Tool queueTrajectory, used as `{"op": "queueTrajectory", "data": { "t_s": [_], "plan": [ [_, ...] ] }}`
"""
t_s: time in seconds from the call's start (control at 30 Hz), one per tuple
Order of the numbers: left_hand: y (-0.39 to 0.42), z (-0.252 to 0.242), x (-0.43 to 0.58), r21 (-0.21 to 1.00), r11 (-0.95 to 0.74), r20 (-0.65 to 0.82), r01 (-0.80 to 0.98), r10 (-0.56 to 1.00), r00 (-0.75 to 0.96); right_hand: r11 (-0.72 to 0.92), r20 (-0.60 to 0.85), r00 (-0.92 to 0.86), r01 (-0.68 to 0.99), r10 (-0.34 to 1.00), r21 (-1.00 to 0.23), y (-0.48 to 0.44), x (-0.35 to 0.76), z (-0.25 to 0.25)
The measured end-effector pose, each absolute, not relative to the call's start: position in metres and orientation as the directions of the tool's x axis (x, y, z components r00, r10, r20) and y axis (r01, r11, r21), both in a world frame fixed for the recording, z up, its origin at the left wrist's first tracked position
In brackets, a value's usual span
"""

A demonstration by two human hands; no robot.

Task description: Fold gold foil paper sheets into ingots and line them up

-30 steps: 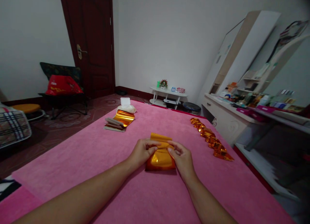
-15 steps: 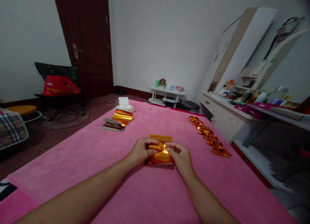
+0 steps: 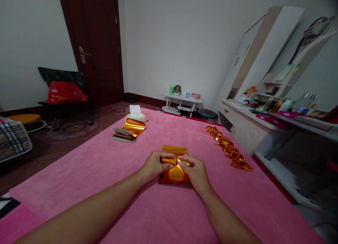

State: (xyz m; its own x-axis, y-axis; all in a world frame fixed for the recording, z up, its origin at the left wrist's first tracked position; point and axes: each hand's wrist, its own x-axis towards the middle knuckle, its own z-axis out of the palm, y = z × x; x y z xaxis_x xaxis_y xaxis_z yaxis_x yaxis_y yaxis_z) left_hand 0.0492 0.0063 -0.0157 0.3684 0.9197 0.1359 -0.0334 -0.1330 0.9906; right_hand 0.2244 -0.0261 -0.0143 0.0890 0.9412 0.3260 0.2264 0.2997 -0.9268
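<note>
The pink cover (image 3: 158, 216) spread in front of a gold foil sheet (image 3: 175, 175), with wide room from the sheet to the cover's left edge. On the sheet's left side, the left hand (image 3: 154, 165) pinched its folded middle between thumb and fingers; on its right side, the right hand (image 3: 196, 170) pinched it likewise, their fingertips close together. Its far edge stuck out beyond them. Well right of the sheet, crumpled foil pieces (image 3: 227, 145) lined the cover's right edge; beyond it to the left lay a foil stack (image 3: 135, 127), then a pale packet (image 3: 136, 117).
</note>
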Motion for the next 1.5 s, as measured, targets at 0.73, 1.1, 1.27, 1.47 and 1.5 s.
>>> {"op": "queueTrajectory", "data": {
  "t_s": [0.73, 1.1, 1.27, 1.47, 1.5],
  "plan": [
    [0.013, -0.022, 0.04, 0.88, -0.325, 0.264, 0.345, 0.94, 0.215, 0.244, 0.297, 0.1, 0.358, 0.949, -0.901, -0.021, 0.234, -0.028],
    [0.012, -0.02, 0.036, 0.686, -0.44, 0.355, 0.58, 0.898, 0.261, 0.221, 0.369, -0.002, 0.803, 0.93, -0.553, -0.027, 0.239, -0.017],
    [0.015, -0.021, 0.036, 0.665, -0.419, 0.326, 0.619, 0.908, 0.264, 0.272, 0.41, -0.043, 0.81, 0.911, -0.52, -0.027, 0.236, -0.014],
    [0.022, -0.016, 0.038, 0.581, -0.331, 0.279, 0.744, 0.939, 0.2, 0.311, 0.427, -0.075, 0.797, 0.901, -0.517, -0.016, 0.235, -0.014],
    [0.024, -0.014, 0.038, 0.579, -0.32, 0.27, 0.75, 0.943, 0.194, 0.31, 0.42, -0.074, 0.789, 0.905, -0.53, -0.013, 0.236, -0.014]
  ]
}}
